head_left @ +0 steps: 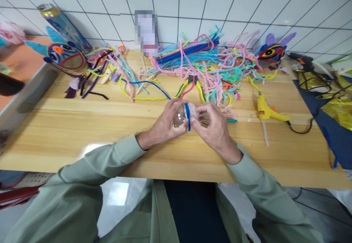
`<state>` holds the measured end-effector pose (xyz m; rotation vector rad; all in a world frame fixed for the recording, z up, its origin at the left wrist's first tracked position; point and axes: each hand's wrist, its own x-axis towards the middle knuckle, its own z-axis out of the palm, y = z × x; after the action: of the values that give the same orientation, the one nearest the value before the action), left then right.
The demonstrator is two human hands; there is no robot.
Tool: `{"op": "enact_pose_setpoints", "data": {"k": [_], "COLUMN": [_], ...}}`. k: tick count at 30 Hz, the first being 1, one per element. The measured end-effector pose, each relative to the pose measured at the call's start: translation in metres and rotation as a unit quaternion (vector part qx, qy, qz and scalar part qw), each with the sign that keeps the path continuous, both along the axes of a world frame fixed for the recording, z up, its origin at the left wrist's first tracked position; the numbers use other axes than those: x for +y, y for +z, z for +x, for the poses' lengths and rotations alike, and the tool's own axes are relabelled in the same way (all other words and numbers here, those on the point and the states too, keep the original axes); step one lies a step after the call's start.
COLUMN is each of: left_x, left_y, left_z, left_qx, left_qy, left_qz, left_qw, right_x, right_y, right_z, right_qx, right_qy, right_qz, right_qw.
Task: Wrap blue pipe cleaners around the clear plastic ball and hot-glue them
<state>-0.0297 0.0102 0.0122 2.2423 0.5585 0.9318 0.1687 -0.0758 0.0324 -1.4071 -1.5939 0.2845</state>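
Over the middle of the wooden table point(82, 140), both hands grip a small clear plastic ball point(180, 118) ringed by a blue pipe cleaner point(187, 116). My left hand point(165, 124) cups the ball's left side with curled fingers. My right hand point(213, 125) pinches the right side, where a pale fuzzy piece point(193, 110) sits against the blue ring. Just behind the hands lies a big tangle of coloured pipe cleaners point(203, 65).
A yellow glue gun point(266, 111) with a black cord lies to the right. Pipe-cleaner masks stand at the back left point(64, 56) and back right point(271, 52). A tilted can point(62, 25) leans on the tiled wall. Gold foil and blue cloth point(334, 107) cover the right end.
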Motion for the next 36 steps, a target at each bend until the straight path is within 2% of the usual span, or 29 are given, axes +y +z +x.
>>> {"op": "enact_pose_setpoints", "data": {"k": [5,23,36], "left_x": [0.004,0.008,0.003], "left_y": [-0.001,0.001,0.011], "left_z": [-0.003,-0.006,-0.008], "left_qx": [0.006,0.012,0.032], "left_qy": [-0.008,-0.028,-0.034], "left_qz": [0.0,0.006,-0.027], "left_qw": [1.0,1.0,0.999], "right_x": [0.0,-0.003,-0.003], "right_y": [-0.001,-0.001,-0.002], "right_z": [0.002,0.0,-0.002], "right_qx": [0.01,0.001,-0.014], "right_qy": [0.02,0.017,0.01], "right_qz": [0.011,0.022,0.038], "right_qw": [1.0,1.0,0.999]}}
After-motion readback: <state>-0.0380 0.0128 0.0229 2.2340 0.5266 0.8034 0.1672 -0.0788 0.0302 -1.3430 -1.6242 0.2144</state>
